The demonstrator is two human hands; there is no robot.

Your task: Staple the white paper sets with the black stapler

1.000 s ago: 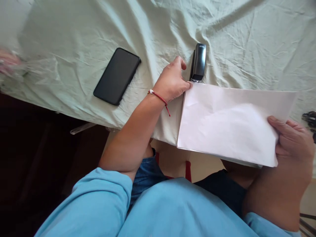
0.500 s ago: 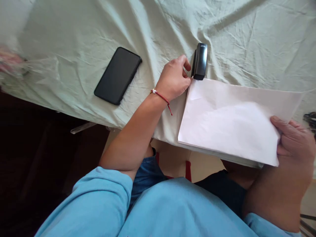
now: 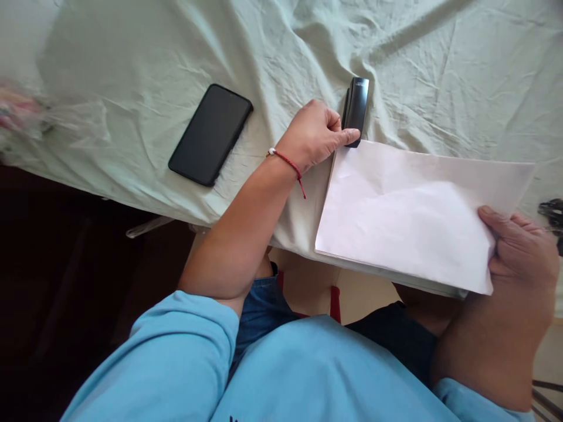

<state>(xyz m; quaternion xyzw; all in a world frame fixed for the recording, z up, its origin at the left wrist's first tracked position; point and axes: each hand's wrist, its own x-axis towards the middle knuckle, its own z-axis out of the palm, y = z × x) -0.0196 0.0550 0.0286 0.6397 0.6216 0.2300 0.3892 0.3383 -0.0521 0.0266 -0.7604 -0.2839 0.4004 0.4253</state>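
A black stapler (image 3: 358,105) sits at the upper left corner of a stack of white paper sheets (image 3: 409,211). The near end of the stapler overlaps that corner. My left hand (image 3: 319,135), with a red cord bracelet at the wrist, lays its thumb across the stapler's near end; its other fingers curl beside and below it, partly hidden. At the right edge of the sheets, my right hand (image 3: 521,246) grips them with the thumb on top and the fingers mostly out of sight underneath.
A black smartphone (image 3: 211,135) lies on the pale green cloth (image 3: 145,88) left of my left arm. Clear plastic wrap (image 3: 79,120) is at the far left, and a small dark object (image 3: 553,214) at the right edge. The table's front edge runs below the sheets.
My left thumb has come up from the paper's corner onto the stapler's near end. The sheets and my right hand have shifted very slightly left.
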